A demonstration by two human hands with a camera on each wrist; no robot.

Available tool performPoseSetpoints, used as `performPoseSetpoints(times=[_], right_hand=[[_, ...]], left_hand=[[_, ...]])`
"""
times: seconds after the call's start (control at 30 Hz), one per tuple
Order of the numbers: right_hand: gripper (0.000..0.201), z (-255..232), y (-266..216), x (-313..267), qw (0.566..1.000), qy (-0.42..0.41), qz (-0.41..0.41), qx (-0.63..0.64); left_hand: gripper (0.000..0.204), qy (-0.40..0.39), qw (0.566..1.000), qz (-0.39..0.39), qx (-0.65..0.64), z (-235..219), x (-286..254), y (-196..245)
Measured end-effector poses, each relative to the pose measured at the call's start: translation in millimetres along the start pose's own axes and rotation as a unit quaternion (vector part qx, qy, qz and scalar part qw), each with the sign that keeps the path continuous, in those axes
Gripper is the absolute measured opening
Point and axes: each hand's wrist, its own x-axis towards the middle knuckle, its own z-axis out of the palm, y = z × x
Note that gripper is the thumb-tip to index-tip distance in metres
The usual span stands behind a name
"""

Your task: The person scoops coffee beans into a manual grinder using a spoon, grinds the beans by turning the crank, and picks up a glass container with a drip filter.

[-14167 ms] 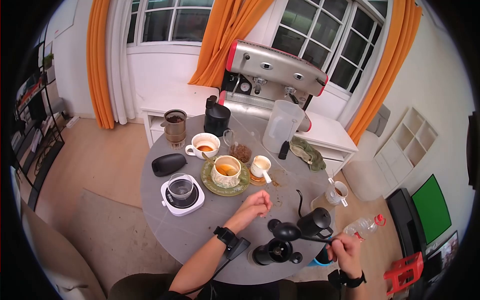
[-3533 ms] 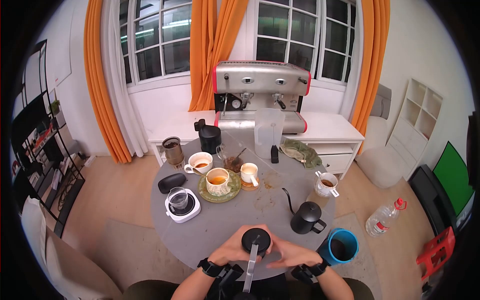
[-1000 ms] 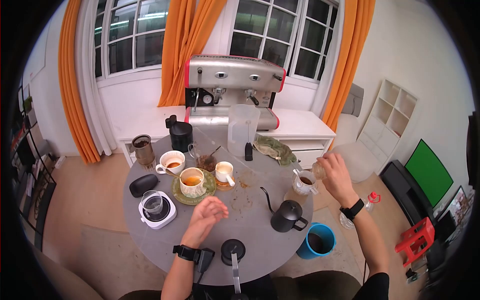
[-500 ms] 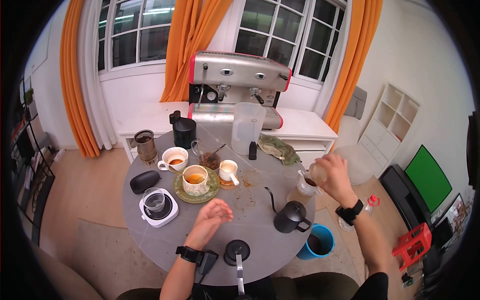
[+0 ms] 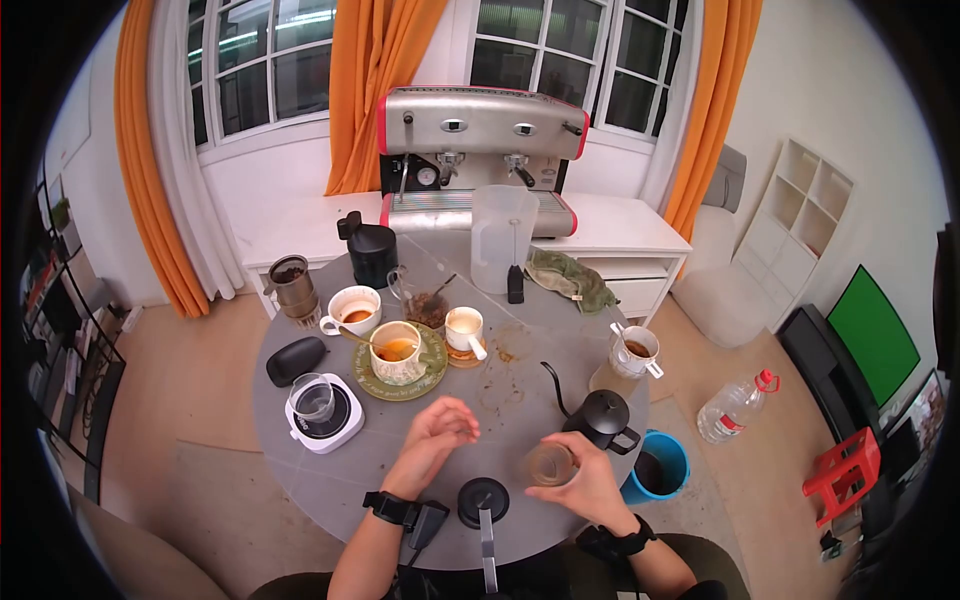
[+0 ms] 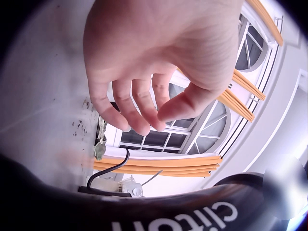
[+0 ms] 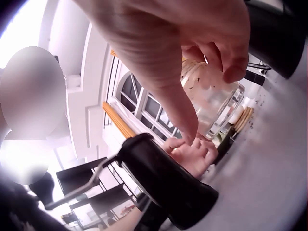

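Note:
My right hand (image 5: 592,487) grips a small clear glass jar (image 5: 549,464) over the front right of the grey table. Dark specks cling inside the jar's wall (image 7: 204,89) in the right wrist view. My left hand (image 5: 436,447) hovers over the middle front, fingers loosely curled, holding nothing; the left wrist view shows the same bare fingers (image 6: 139,108). Between the two forearms stands a black hand coffee grinder (image 5: 483,500), upright, with its metal crank toward my body. A black gooseneck kettle (image 5: 603,416) is just beyond the right hand. Behind it sits a white dripper (image 5: 634,349) with dark coffee grounds.
A cup (image 5: 397,358) on a green saucer, a wide white cup (image 5: 352,311) and a white handled pot (image 5: 464,328) stand mid-table. At left is a white scale (image 5: 343,432) bearing a glass. A blue bucket (image 5: 659,466) stands beyond the right edge; an espresso machine (image 5: 480,140) is behind.
My right hand has brought the glass jar from beside the dripper, where it was tilted, down and left toward the grinder. The left hand stays nearly in place.

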Motion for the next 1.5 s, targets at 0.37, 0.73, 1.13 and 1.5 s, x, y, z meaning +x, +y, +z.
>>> performPoseSetpoints(times=[0.37,0.73,1.13,1.5], right_hand=[[0.060,13,21,3,0.999,-0.009,0.001,-0.037],[0.065,11,23,-5,0.997,0.009,-0.037,-0.067],[0.027,-36,57,-29,0.942,0.301,0.121,0.086],[0.015,-35,77,-24,0.929,0.287,0.136,0.189]], left_hand=[[0.034,-0.002,1.000,0.001,0.003,3,1,0],[0.036,-0.003,1.000,-0.002,0.005,3,1,-1],[0.045,-0.001,1.000,0.021,-0.011,1,0,6],[0.042,-0.005,1.000,0.027,-0.004,-3,0,1]])
